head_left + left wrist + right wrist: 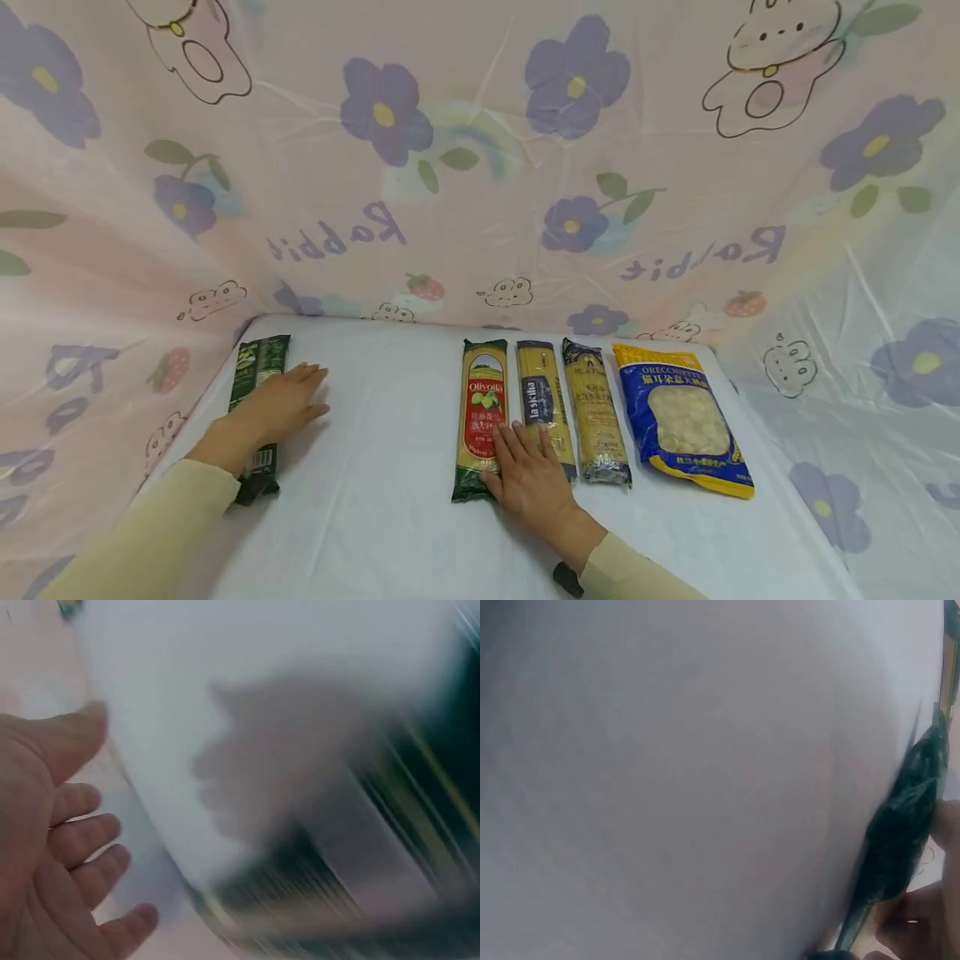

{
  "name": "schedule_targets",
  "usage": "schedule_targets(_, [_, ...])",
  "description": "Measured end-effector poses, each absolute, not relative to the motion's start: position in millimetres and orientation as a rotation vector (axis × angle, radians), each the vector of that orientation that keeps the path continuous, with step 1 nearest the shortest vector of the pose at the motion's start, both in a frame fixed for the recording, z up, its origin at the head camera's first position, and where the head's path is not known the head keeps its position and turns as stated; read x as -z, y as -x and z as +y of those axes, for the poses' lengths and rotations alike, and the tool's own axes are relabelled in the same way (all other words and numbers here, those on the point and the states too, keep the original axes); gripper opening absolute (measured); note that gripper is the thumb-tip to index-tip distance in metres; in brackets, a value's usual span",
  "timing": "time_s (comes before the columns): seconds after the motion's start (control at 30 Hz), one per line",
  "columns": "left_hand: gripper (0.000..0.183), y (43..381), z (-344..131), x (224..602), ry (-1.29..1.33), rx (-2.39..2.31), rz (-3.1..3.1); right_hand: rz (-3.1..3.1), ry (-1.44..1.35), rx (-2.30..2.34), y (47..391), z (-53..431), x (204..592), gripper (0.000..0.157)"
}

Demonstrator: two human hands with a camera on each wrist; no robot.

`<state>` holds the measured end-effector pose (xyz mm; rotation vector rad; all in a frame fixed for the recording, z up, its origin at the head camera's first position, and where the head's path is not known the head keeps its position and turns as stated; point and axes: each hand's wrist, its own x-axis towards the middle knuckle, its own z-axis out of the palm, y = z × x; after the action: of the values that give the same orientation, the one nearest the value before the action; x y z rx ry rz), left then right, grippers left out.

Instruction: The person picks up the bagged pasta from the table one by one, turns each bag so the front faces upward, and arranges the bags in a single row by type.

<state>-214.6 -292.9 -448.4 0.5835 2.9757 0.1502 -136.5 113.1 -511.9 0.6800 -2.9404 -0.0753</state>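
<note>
At the left of the table a dark green long packet [246,383] lies barcode side up. My left hand [281,408] is over its middle, fingers stretched out to the right; in the left wrist view that hand [45,847] holds nothing, and the packet [375,847] is blurred. My right hand [532,487] rests on the lower right part of the red and green Olivoila pasta packet [486,375], its fingers reaching onto the la sicilia spaghetti packet [536,362]. The right wrist view catches the green packet end [900,840] with part of the right hand [922,922] beside it.
Right of these lie a yellow pasta packet [596,408] with a dark top and a blue and yellow orecchiette bag [690,421]. A white cloth [375,467] covers the table. Patterned curtain [465,250] hangs behind and along both sides.
</note>
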Motion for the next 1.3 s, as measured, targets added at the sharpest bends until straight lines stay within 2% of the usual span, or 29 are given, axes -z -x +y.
schedule_targets(0.23, [0.07,208,-369,470,-0.386,-0.136,2.969,-2.947,-0.671,0.054,136,113,513,0.066])
schedule_targets(0.5, [0.085,204,-389,492,-0.369,-0.209,2.926,-2.956,-0.668,0.046,135,113,512,0.067])
schedule_targets(0.93, [0.087,208,-373,506,-0.355,-0.306,2.952,-2.965,-0.655,0.044,135,113,513,0.068])
schedule_targets(1.3, [0.081,196,-296,513,-0.509,-0.418,2.997,-2.98,-0.65,0.035,135,113,514,0.069])
